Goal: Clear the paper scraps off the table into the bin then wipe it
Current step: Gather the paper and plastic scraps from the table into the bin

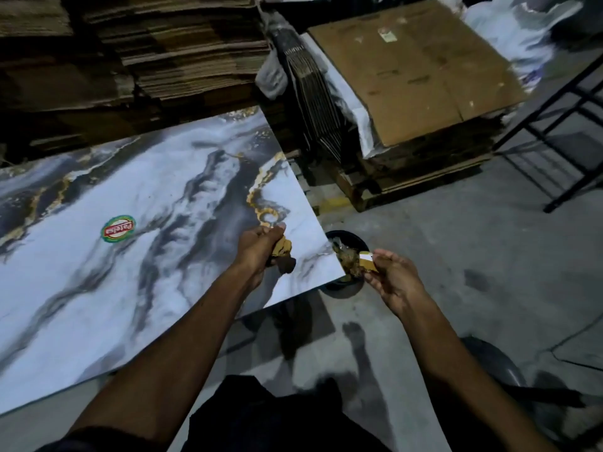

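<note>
Scrap-clearing step: the left hand grips crumpled brown paper at the desk corner, the right hand holds scraps over the bin; next, let go into it

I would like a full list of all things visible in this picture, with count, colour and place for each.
table: one, white and grey marble pattern with gold veins, left half of view
sticker: one, oval, green and red, on the table top
bin: one, black, round, on the floor just off the table's right corner, scraps inside
paper scraps: brown and yellow, some in the left hand at the table corner, some in the right hand over the bin
flattened cardboard stacks: several, brown, behind the table and at upper right
black metal frame: one, far right
floor: grey concrete
left hand: closed on scraps
right hand: pinching scraps
</note>
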Tool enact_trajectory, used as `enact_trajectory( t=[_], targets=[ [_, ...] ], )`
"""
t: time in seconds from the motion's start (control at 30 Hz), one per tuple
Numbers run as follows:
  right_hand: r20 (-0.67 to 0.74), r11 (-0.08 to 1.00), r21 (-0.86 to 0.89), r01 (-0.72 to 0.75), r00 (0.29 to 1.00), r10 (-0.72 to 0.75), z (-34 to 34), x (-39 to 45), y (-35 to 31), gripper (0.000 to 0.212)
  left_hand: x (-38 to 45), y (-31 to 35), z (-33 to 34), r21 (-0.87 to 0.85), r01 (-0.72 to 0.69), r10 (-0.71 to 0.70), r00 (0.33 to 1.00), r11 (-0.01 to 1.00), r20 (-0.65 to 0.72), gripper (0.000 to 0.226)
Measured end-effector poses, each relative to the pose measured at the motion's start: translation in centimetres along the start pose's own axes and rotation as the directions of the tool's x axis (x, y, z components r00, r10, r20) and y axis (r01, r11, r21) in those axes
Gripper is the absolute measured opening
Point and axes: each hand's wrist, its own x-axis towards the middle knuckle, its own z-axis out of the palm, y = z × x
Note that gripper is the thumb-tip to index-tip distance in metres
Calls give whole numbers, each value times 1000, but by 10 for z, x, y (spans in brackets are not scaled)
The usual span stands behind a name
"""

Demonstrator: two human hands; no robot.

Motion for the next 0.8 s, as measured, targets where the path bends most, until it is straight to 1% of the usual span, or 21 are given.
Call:
enact_trajectory(
  t=[0.1, 0.23, 0.27, 0.37, 0.53, 0.63, 0.73, 0.8],
  targets=[
    [-52, 997, -38, -63, 997, 61, -24, 30, -7, 10, 15, 1, 27, 46, -1, 2, 1000, 999, -24, 48],
    [-71, 990, -77, -120, 991, 114, -29, 63, -20, 13, 35, 9, 53, 105, -20, 25, 999, 994, -48, 38],
    [-72, 988, -97, -123, 991, 116, -28, 71, -23, 15, 42, 11, 57, 123, -29, 35, 998, 992, -48, 36],
    [-82, 978, -174, -111, 992, 98, -22, 95, -31, 21, 69, 17, 70, 215, -65, 84, 993, 975, -81, 41],
    [-127, 948, -286, -141, 986, 108, -17, 132, -43, 18, 125, 33, 100, 342, -95, 114, 993, 935, -36, 42],
    [-134, 937, -318, -143, 985, 105, -14, 153, -51, 17, 156, 43, 125, 410, -90, 91, 996, 908, 18, 36],
    [-111, 929, -348, -122, 990, 88, -14, 166, -56, 14, 179, 42, 149, 425, -24, 19, 1000, 905, 15, 37],
    [-75, 924, -360, -127, 991, 107, -17, 182, -61, 13, 194, 34, 165, 417, 40, -42, 999, 908, -5, 38]
  ],
)
